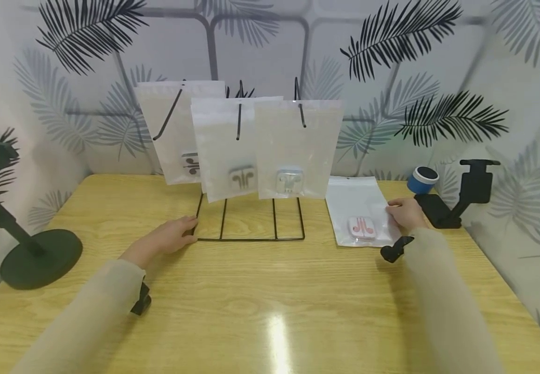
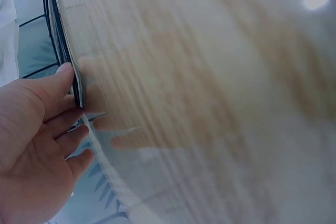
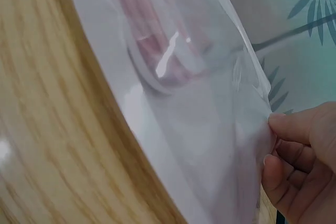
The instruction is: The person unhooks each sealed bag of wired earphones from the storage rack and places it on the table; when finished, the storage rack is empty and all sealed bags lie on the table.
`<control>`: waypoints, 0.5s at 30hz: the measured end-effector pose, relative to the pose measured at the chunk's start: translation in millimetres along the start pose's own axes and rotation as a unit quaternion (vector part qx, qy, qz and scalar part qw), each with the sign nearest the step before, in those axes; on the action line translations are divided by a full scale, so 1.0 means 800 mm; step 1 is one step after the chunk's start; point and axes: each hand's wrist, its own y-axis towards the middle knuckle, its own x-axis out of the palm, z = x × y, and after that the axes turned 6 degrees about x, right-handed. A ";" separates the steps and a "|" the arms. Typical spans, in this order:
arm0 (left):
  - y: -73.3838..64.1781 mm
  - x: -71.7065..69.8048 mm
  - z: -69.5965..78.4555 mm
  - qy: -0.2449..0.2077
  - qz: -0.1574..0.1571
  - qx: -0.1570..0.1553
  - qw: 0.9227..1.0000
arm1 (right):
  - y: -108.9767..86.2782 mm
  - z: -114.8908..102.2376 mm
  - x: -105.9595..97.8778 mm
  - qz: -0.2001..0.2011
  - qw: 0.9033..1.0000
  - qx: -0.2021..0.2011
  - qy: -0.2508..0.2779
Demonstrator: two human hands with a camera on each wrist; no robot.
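My left hand (image 1: 169, 239) grips the front left corner of a black wire display rack (image 1: 251, 239), thumb over the wire and fingers curled at its end. Three hooks on the rack carry white plastic bags (image 1: 298, 148), each showing an earphone case low inside. To the right, a white zip bag (image 1: 351, 195) lies on the table with a pink earphone case (image 1: 361, 227) in it. My right hand (image 1: 406, 213) pinches this bag's right edge between thumb and fingers. In the right wrist view, the clear front of the bag (image 3: 210, 124) looks creased near the fingertips.
A dark green lamp (image 1: 40, 259) stands on the left of the wooden table (image 1: 232, 311). At the back right are a blue jar with a dark lid (image 1: 422, 180) and a black folding stand (image 1: 475, 187), close behind my right hand. Leaf-patterned covering backs the table.
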 end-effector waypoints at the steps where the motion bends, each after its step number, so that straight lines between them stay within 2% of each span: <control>1: 0.000 0.001 0.000 -0.001 -0.001 -0.002 1.000 | 0.000 -0.001 0.000 -0.013 1.000 0.004 -0.004; 5: 0.000 0.001 0.000 -0.001 0.000 -0.005 1.000 | 0.000 -0.003 0.001 -0.022 1.000 0.005 -0.017; 15: 0.001 0.002 -0.004 0.002 0.000 -0.001 1.000 | -0.001 0.003 0.000 -0.028 1.000 0.005 0.002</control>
